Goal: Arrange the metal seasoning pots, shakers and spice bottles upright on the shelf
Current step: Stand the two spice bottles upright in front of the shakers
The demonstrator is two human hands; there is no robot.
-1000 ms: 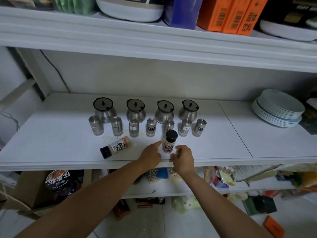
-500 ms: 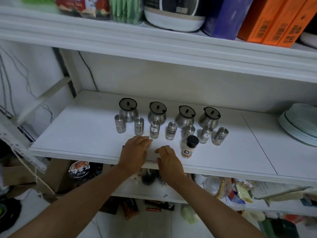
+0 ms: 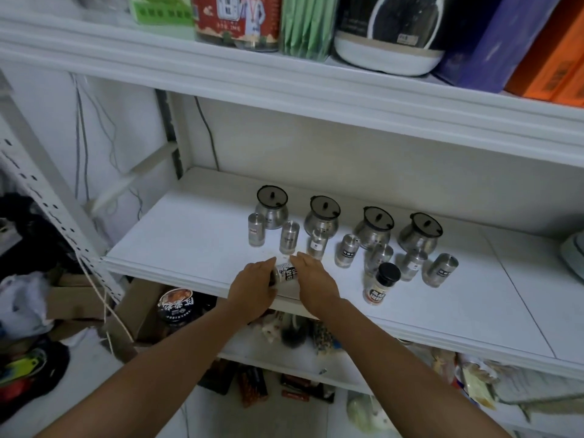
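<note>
Steel shakers (image 3: 289, 237) stand just beyond both hands, which cup a lying bottle (image 3: 285, 274) between them: left hand (image 3: 253, 284) on its cap end, right hand (image 3: 313, 278) alongside. Tipping it up carelessly could knock those shakers, or roll it off the shelf (image 3: 177, 248) edge.

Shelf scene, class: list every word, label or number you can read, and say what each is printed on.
None reads clearly.
Lying spice bottle between both hands: bold dark characters, blurred.
Upright spice bottle: label blurred.
Metal shakers: small labels, too small.
Red tin on the upper shelf: print too small.
Round black lid below: white characters, unreadable.
</note>
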